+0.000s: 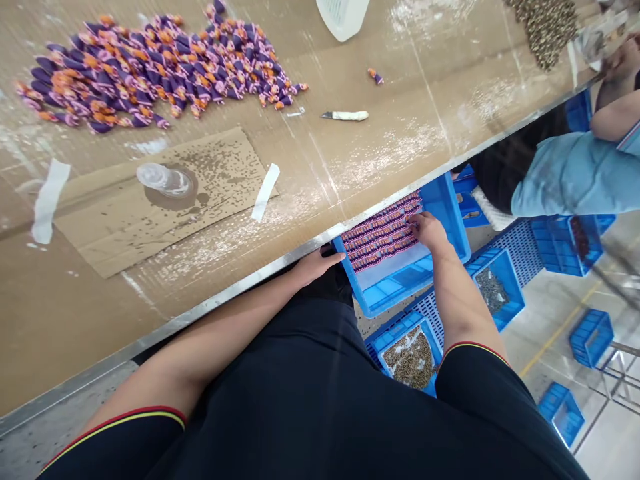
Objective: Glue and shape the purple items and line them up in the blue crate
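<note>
My right hand [428, 230] rests inside a blue plastic crate [400, 283] below the table edge, with its fingers curled on neat rows of purple and orange pieces [381, 232] laid on a white sheet. Beside the crate's left corner, my left hand [316, 264] lies flat under the table's metal edge with its fingers stretched out and nothing in it. A big loose heap of the same purple and orange pieces [150, 67] lies on the table at the far left.
On the brown table [350, 153] are a cardboard sheet [160, 200] with a clear bottle, a white-handled knife [346, 115], tape strips and a white container [343, 16]. Several blue crates [500, 287] stand on the floor. Another person's arm and blue trousers [570, 173] are at right.
</note>
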Demonstrator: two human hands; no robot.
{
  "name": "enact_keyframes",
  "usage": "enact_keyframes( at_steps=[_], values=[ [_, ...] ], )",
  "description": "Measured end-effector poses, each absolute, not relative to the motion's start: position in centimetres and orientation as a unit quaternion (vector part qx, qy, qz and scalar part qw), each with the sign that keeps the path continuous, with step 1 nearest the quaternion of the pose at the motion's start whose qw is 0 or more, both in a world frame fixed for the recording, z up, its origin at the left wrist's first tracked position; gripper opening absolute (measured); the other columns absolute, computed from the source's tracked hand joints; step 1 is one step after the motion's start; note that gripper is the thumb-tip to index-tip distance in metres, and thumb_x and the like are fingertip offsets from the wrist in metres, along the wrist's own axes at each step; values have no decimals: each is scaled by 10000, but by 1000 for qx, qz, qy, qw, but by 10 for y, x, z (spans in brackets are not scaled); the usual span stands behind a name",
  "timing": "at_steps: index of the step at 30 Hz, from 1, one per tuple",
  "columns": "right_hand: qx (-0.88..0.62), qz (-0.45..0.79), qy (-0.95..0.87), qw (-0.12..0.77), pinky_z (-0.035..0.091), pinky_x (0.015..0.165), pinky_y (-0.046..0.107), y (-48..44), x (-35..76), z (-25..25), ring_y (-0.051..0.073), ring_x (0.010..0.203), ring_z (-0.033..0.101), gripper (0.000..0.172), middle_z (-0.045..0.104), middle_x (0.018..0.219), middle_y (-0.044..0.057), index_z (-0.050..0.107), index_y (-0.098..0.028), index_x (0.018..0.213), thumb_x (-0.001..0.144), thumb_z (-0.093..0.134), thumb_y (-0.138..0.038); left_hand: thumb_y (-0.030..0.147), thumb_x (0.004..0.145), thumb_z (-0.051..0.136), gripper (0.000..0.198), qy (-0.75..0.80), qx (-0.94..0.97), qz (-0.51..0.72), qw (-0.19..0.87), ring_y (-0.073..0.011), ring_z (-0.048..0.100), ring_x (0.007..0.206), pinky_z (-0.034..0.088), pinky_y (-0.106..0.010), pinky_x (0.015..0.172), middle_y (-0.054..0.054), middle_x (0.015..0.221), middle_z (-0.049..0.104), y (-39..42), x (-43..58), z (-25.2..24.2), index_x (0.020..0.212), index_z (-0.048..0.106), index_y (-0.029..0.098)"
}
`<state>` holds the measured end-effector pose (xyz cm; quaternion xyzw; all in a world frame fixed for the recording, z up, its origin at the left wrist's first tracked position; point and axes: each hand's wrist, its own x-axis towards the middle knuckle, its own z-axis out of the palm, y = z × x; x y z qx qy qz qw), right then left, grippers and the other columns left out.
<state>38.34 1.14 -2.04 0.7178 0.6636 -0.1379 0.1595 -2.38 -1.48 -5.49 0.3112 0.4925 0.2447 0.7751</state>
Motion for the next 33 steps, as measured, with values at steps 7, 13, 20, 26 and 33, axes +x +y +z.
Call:
enact_keyframes(
  at_steps=[7, 13, 20, 26, 33],
  values=[
    [702, -153, 682, 135, 610, 964, 389, 11, 391, -29, 323, 1109, 760, 307, 784, 1284, 178, 824, -206, 1215, 983, 623, -216, 407, 655, 1009, 773, 486, 308, 263, 774, -403, 671, 1506, 463, -609, 1363, -138, 1515, 760, -13, -22, -48, 1361, 743, 237],
    [672, -166, 715, 99, 605, 927, 395, 11, 402, -35, 320, 1033, 748, 268, 792, 1160, 174, 813, -197, 1162, 982, 620, -240, 411, 640, 1014, 731, 472, 297, 278, 782, -395, 693, 1477, 492, -611, 1347, -127, 1523, 760, -12, -19, -38, 1298, 750, 234],
    [655, -174, 731, 77, 589, 896, 371, 14, 413, -40, 299, 988, 740, 253, 792, 1071, 159, 806, -205, 1037, 1014, 554, -202, 433, 622, 1027, 743, 483, 298, 285, 772, -384, 718, 1433, 520, -590, 1330, -115, 1466, 786, -12, -16, -31, 1281, 752, 226],
    [652, -180, 733, 78, 582, 922, 364, 15, 415, -39, 301, 1025, 743, 246, 803, 1109, 160, 810, -195, 1099, 981, 595, -187, 474, 595, 1062, 863, 487, 278, 303, 770, -386, 739, 1402, 523, -610, 1326, -125, 1430, 802, -15, -12, -30, 1349, 726, 224],
    [658, -172, 720, 135, 557, 910, 363, 18, 408, -34, 302, 1014, 728, 287, 791, 1119, 184, 816, -168, 1084, 1006, 542, -201, 515, 594, 1070, 950, 482, 281, 309, 770, -406, 737, 1417, 506, -634, 1343, -137, 1405, 815, -16, -10, -29, 1422, 709, 219]
  ],
)
